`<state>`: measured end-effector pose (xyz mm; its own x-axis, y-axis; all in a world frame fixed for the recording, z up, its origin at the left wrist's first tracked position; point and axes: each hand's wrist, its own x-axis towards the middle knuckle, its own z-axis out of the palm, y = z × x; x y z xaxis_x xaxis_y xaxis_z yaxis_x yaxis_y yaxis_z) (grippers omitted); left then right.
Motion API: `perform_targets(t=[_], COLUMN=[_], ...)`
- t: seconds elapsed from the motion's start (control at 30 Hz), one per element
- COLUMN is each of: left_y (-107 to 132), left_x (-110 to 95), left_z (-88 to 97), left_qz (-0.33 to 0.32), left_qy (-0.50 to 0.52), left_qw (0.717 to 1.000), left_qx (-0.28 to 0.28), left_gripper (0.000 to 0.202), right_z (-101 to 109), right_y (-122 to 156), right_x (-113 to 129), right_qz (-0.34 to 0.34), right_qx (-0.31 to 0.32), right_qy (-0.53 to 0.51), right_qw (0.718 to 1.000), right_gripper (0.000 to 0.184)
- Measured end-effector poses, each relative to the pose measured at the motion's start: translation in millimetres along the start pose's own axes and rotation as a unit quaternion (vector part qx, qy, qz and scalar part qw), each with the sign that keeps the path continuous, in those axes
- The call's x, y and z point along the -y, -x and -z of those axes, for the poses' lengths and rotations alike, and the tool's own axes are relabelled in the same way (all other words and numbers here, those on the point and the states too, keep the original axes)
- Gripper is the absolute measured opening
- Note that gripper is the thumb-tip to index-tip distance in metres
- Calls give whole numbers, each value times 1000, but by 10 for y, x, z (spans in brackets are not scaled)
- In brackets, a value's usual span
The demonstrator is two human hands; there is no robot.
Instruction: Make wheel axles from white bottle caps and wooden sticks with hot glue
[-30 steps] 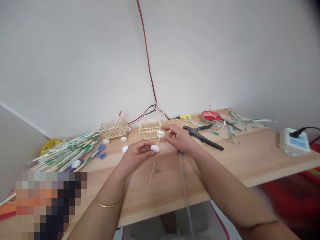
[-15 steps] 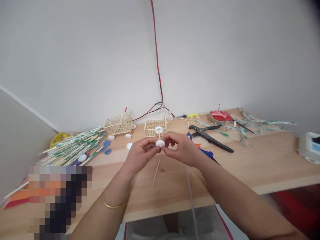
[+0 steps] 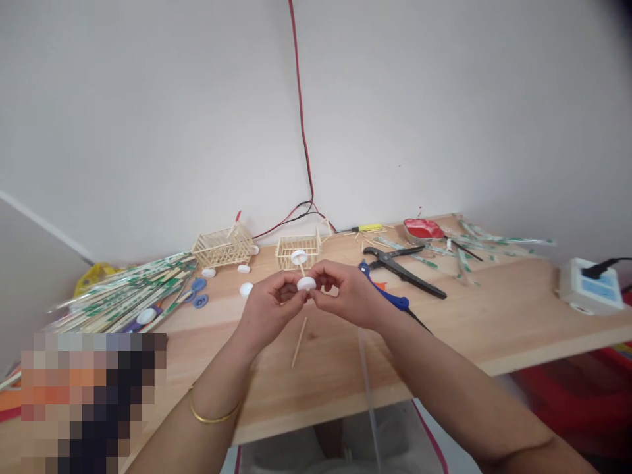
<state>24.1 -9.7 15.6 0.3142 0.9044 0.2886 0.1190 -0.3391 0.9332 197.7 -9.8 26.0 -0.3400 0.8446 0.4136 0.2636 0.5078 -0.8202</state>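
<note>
Both hands meet above the wooden table (image 3: 444, 329). My left hand (image 3: 269, 309) and my right hand (image 3: 345, 293) pinch a small axle between them: a thin stick with a white bottle cap (image 3: 306, 284) at its near end and a second white cap (image 3: 297, 257) at its far end. The near cap sits between the fingertips of both hands. A loose wooden stick (image 3: 299, 342) lies on the table just below the hands. Behind them stands a small stick-built basket (image 3: 297, 249).
A second stick basket (image 3: 220, 247) with loose white caps stands back left, beside a pile of wrapped chopsticks (image 3: 123, 296) and blue caps (image 3: 199, 293). Black pliers (image 3: 405, 270), a blue tool (image 3: 388, 293), a red dish (image 3: 422, 229) and a white power box (image 3: 590, 286) lie right.
My right hand came in from the far cap to the near one, so both hands now pinch the near cap together. The axle turned more upright.
</note>
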Motion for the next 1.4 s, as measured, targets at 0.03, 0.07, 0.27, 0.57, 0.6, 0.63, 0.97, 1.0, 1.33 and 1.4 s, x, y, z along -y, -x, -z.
perform_targets(t=[0.03,0.07,0.27,0.57,0.6,0.63,0.97,1.0,1.33,1.4], left_y=[0,1,18,-3,-3,-3,1,0,-3,-3], left_x=[4,6,8,6,7,8,-35,-35,20,44], left_z=[-2,-3,10,5,5,6,-3,-3,-2,-1], left_qz=[-2,-4,-13,-19,-20,-21,-20,-20,-25,-24], left_qy=[-3,-7,-32,-58,-59,-61,-83,-85,-96,-95], left_qw=[1000,1000,999,998,998,998,996,996,995,995], left_qx=[0,-1,6,9,8,8,8,8,3,4], left_gripper=[11,10,10,11,12,12,11,11,13,13], right_z=[-1,-3,-25,-23,-22,-21,-15,-14,-16,-17], right_y=[-3,-6,-4,8,5,2,-5,-5,-13,-18], right_x=[7,12,-9,-100,-105,-109,-119,-116,-111,-112], right_qz=[-1,-2,2,3,1,-1,-20,-20,-29,-29], right_qx=[-2,-5,-11,-7,-6,-5,11,12,15,18], right_qy=[2,4,7,1,-1,-4,-15,-14,-6,-10], right_qw=[1000,1000,1000,1000,1000,1000,1000,1000,999,999], right_gripper=[13,13,12,13,13,13,14,14,15,14])
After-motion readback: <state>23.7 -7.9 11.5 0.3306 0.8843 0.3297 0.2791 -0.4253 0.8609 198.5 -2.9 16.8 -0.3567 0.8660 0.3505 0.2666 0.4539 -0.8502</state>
